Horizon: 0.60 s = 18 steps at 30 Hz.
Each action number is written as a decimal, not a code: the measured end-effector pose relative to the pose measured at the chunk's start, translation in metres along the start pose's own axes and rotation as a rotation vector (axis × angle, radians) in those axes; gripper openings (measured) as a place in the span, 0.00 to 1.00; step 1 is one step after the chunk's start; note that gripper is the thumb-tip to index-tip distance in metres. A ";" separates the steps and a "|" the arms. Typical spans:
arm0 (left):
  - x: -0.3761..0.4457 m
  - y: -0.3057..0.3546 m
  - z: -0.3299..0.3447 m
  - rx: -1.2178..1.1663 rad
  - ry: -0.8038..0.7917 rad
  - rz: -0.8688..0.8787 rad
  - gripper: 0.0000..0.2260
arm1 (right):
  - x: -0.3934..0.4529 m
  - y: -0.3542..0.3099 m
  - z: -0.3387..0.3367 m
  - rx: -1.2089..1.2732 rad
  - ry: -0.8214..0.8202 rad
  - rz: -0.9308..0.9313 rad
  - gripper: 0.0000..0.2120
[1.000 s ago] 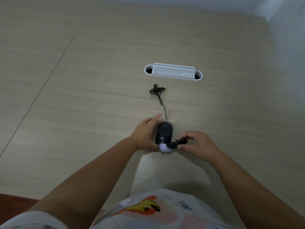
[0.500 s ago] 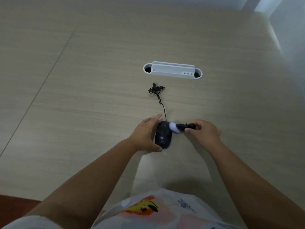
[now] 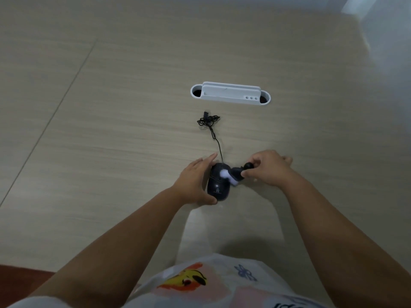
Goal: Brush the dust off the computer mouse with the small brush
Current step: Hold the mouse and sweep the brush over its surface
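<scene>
A black wired computer mouse (image 3: 216, 187) lies on the pale wooden desk (image 3: 111, 141), its front pointing away from me. My left hand (image 3: 195, 181) grips its left side, thumb at the near end. My right hand (image 3: 266, 167) pinches the black handle of a small brush (image 3: 235, 174). The brush's white bristles rest on the front right part of the mouse, near its buttons. The mouse cable (image 3: 210, 123) runs away from me and ends in a tangled bundle with a plug.
A white plastic cable grommet and holder (image 3: 231, 94) is set into the desk behind the cable bundle. A seam in the desk top (image 3: 55, 112) runs diagonally on the left. My printed shirt (image 3: 211, 283) fills the lower edge.
The brush moved from the near end of the mouse to its far right side, then the bristles came onto the front top. My left hand kept its hold on the mouse.
</scene>
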State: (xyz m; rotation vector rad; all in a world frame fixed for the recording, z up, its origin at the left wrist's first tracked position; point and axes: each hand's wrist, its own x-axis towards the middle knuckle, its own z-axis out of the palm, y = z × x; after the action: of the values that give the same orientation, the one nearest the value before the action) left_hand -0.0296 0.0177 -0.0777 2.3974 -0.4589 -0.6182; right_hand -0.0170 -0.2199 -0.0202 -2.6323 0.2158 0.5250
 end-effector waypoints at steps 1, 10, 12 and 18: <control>0.000 0.000 0.000 -0.001 0.000 0.003 0.60 | -0.005 0.001 -0.005 -0.001 -0.039 -0.016 0.10; 0.000 0.002 0.003 0.011 -0.001 -0.012 0.59 | 0.010 -0.013 0.009 -0.184 0.220 -0.073 0.07; 0.000 0.003 0.003 0.019 0.000 -0.015 0.60 | 0.005 -0.022 0.008 -0.225 0.198 -0.157 0.07; 0.003 0.002 0.003 0.027 -0.003 -0.019 0.63 | -0.012 -0.035 -0.001 -0.284 0.028 -0.340 0.06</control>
State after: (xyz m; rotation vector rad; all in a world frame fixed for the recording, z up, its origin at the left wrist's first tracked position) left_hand -0.0295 0.0133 -0.0796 2.4292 -0.4489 -0.6272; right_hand -0.0192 -0.1882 -0.0008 -2.8642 -0.3175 0.4265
